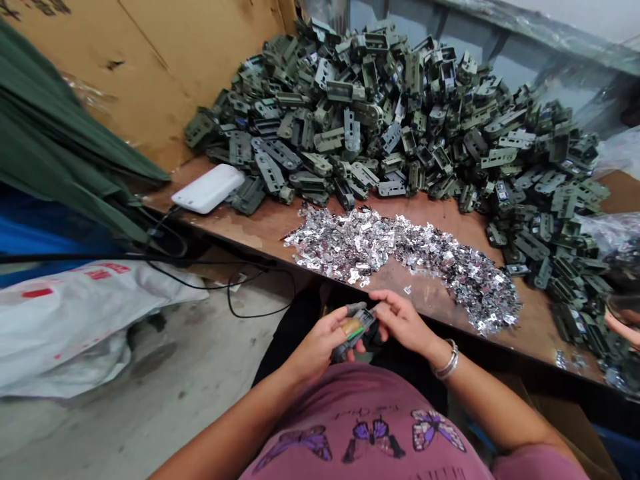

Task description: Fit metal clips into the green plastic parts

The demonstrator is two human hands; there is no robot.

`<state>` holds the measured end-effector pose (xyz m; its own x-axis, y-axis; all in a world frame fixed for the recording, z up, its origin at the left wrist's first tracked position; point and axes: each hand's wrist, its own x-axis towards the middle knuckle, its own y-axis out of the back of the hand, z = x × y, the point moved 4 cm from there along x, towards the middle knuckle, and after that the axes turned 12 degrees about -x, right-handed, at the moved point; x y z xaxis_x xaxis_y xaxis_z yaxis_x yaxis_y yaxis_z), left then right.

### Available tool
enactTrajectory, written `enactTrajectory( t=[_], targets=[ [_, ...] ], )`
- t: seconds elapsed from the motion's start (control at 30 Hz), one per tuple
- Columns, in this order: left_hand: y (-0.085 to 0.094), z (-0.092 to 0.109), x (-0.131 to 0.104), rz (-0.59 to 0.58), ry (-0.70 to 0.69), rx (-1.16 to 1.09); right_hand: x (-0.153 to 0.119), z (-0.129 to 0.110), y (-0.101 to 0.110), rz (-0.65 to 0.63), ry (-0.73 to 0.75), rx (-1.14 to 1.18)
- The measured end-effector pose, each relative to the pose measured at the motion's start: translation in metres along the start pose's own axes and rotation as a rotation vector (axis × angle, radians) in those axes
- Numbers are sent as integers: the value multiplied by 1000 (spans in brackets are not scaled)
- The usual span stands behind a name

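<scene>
Close in front of my body, over my lap, my left hand (323,339) is closed around a grey-green plastic housing (369,321). A green and yellowish strip shows along its side, and dark tips cover part of my left fingers. My right hand (403,323) meets the far end of the housing with thumb and fingers pinched together. Whatever small piece those fingertips may hold is hidden. On the table just beyond lies a spread of small shiny metal clips (350,243), with a second band of clips (470,283) curving to the right.
A tall heap of similar grey-green housings (345,127) covers the back and right of the brown table (255,230). At its left edge rests a white power bank (210,189) with a black cable (200,287) hanging down. White sacks (75,320) lie on the floor. Another person's hand (620,327) shows far right.
</scene>
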<state>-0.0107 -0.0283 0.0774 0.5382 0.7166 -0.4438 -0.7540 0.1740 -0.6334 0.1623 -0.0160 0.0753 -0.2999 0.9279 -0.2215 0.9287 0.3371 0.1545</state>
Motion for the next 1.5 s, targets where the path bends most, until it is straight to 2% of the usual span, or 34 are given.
enactTrajectory(
  t=[0.1, 0.13, 0.2, 0.27, 0.37, 0.53, 0.67, 0.9, 1.13, 1.23, 1.33, 1.43, 1.5],
  targets=[
    [-3, 3, 1, 90, -16, -135, 23, -21, 14, 152, 240, -618],
    [-3, 4, 1, 100, -18, -170, 31, -27, 15, 169, 293, -812],
    [-3, 5, -1, 121, -23, -214, 46, -34, 11, 121, 313, -1127],
    [-1, 7, -2, 162, -47, -236, 56, -35, 5, 51, 264, -1332],
    [2, 6, -2, 249, -84, -237, 61, -32, 3, 20, 232, -1442],
    [5, 2, 3, 318, -76, -207, 44, -25, 31, 81, 173, -1381],
    [-2, -1, 6, 287, -38, -188, 32, -22, 47, 118, 106, -1311],
    [-14, -4, 15, 275, -9, -26, 29, -19, 36, 115, 83, -1540],
    [-22, -9, 18, 263, -2, -25, 20, -16, 37, 166, 83, -1487],
    [-28, -9, 18, 212, -41, -26, 16, -19, 36, 257, 173, -1309],
    [-31, -8, 17, 169, -69, -1, 6, -25, 31, 342, 248, -902],
    [-31, -8, 17, 139, -99, 48, -4, -27, 19, 359, 260, -552],
    [-31, -9, 17, 118, -127, 102, -10, -29, 9, 368, 301, -474]
  ],
)
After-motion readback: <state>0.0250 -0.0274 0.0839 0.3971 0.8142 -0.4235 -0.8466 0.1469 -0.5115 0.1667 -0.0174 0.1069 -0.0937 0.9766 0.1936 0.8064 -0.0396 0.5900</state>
